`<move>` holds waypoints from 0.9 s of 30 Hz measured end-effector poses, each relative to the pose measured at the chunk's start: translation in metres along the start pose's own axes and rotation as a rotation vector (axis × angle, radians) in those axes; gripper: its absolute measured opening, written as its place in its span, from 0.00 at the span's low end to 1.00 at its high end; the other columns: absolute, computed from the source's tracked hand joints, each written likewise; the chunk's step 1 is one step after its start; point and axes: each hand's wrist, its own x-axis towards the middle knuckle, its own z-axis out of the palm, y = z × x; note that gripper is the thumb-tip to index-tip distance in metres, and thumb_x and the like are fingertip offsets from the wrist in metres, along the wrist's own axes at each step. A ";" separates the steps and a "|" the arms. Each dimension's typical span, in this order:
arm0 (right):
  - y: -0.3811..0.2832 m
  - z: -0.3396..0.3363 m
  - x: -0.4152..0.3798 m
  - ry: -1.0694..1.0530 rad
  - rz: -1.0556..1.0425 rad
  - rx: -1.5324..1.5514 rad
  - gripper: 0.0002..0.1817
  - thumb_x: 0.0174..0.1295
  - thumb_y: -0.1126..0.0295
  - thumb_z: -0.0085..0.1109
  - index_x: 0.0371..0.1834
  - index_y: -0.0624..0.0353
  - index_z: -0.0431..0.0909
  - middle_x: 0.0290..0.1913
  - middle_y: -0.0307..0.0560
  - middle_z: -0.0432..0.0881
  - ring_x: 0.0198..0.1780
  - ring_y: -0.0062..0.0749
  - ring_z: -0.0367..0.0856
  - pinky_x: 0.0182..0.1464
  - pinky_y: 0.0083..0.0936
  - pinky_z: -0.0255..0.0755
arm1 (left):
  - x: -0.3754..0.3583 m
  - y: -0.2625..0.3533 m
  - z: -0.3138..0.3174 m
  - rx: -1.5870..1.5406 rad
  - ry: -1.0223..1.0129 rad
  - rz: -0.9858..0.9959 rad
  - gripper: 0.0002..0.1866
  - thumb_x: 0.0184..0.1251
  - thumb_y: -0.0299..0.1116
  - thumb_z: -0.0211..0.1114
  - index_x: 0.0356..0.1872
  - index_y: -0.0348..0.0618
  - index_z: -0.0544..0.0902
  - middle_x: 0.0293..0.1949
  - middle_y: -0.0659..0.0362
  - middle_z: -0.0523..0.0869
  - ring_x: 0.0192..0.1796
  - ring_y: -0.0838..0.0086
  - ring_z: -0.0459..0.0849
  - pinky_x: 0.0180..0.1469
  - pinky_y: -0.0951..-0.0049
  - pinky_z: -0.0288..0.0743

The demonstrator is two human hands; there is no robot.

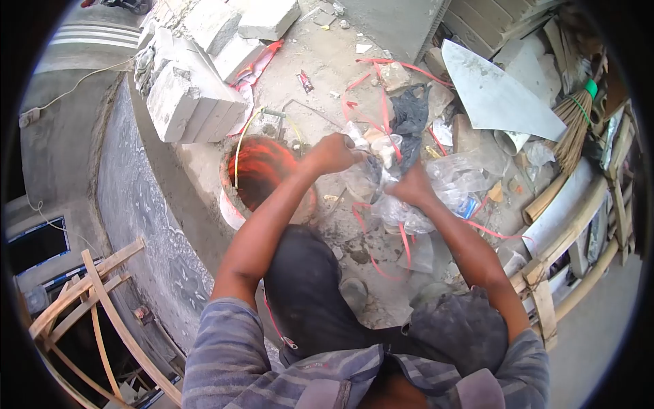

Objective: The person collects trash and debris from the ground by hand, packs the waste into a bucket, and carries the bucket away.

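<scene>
My left hand (334, 154) is closed on the pale edge of a plastic bag, just right of an orange-stained bucket (262, 170) with a yellow handle. Across from it, my right hand (411, 185) grips the lower part of a dark plastic bag (411, 112). Whitish crumpled material (383, 148) shows between the two hands. Clear plastic bags (463, 170) lie beside and below my right hand, with red plastic strips (405, 238) among them. What lies under my fingers is hidden.
White blocks (194, 102) are stacked at the upper left. A white board (497, 92), a stick broom (575, 112) and bamboo poles (579, 225) lie on the right. A wooden frame (102, 300) stands at the lower left. Debris covers the ground around my feet.
</scene>
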 end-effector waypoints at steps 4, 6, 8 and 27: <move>0.007 -0.022 0.002 -0.134 0.096 0.191 0.54 0.36 0.66 0.77 0.74 0.64 0.64 0.66 0.60 0.74 0.67 0.53 0.76 0.71 0.35 0.68 | -0.012 -0.016 -0.069 0.779 0.745 -0.213 0.46 0.62 0.60 0.71 0.72 0.39 0.67 0.68 0.43 0.77 0.67 0.53 0.80 0.70 0.40 0.64; 0.009 -0.023 0.001 -0.092 0.068 0.288 0.53 0.36 0.65 0.78 0.72 0.66 0.66 0.65 0.58 0.76 0.67 0.47 0.76 0.72 0.33 0.66 | 0.002 -0.057 -0.086 0.779 0.558 -0.392 0.42 0.65 0.56 0.70 0.71 0.37 0.69 0.58 0.45 0.84 0.57 0.50 0.85 0.61 0.49 0.74; -0.003 -0.041 -0.001 -0.126 0.124 0.300 0.52 0.37 0.64 0.79 0.71 0.66 0.67 0.66 0.57 0.76 0.67 0.46 0.76 0.72 0.33 0.66 | 0.017 -0.109 -0.109 0.551 0.395 -0.394 0.30 0.68 0.50 0.69 0.59 0.34 0.78 0.47 0.46 0.89 0.49 0.52 0.88 0.53 0.55 0.78; -0.207 -0.116 0.084 0.399 -0.488 0.520 0.31 0.52 0.60 0.79 0.57 0.63 0.82 0.56 0.49 0.84 0.55 0.33 0.82 0.61 0.31 0.75 | -0.081 0.011 -0.107 -1.528 0.609 0.084 0.16 0.80 0.45 0.60 0.48 0.41 0.81 0.27 0.66 0.78 0.19 0.87 0.65 0.20 0.82 0.57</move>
